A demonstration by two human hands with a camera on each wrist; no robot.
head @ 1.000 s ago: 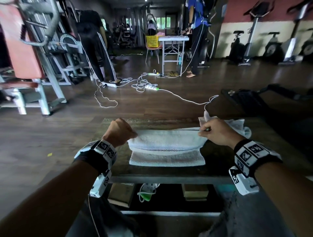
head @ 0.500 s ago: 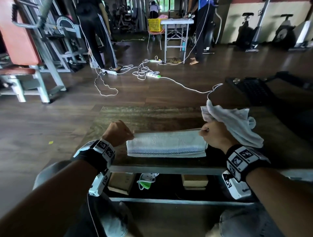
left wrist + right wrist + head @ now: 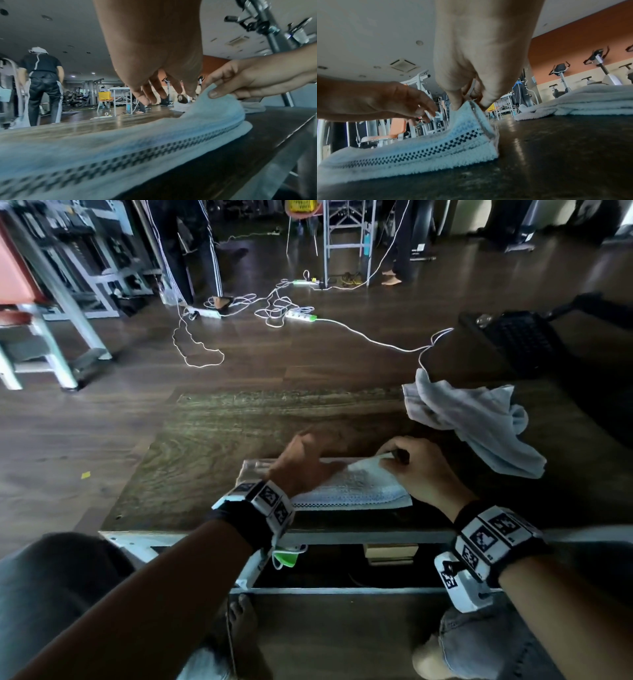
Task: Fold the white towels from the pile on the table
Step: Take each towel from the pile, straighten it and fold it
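A white towel (image 3: pixel 356 491) with a dark checked stripe lies as a long folded strip near the front of the wooden table (image 3: pixel 212 440). My right hand (image 3: pixel 394 455) pinches the strip's right end (image 3: pixel 471 112) and holds it lifted off the table. Over the middle of the strip is my left hand (image 3: pixel 308 460), its fingers (image 3: pixel 154 93) straight and spread, holding nothing; whether it touches the cloth I cannot tell. A heap of unfolded white towels (image 3: pixel 479 426) lies at the table's right rear, also seen in the right wrist view as the towel heap (image 3: pixel 590 100).
The table's metal front edge (image 3: pixel 342 537) is close to my knees. White cables and a power strip (image 3: pixel 301 314) lie on the floor beyond. A gym machine (image 3: pixel 51 302) stands at the left and a black bag (image 3: pixel 520 337) at the right. People stand farther back.
My left hand has let go of the towel's left end and moved right over the strip with fingers straightened. My right hand has raised the right end. The view has tilted down.
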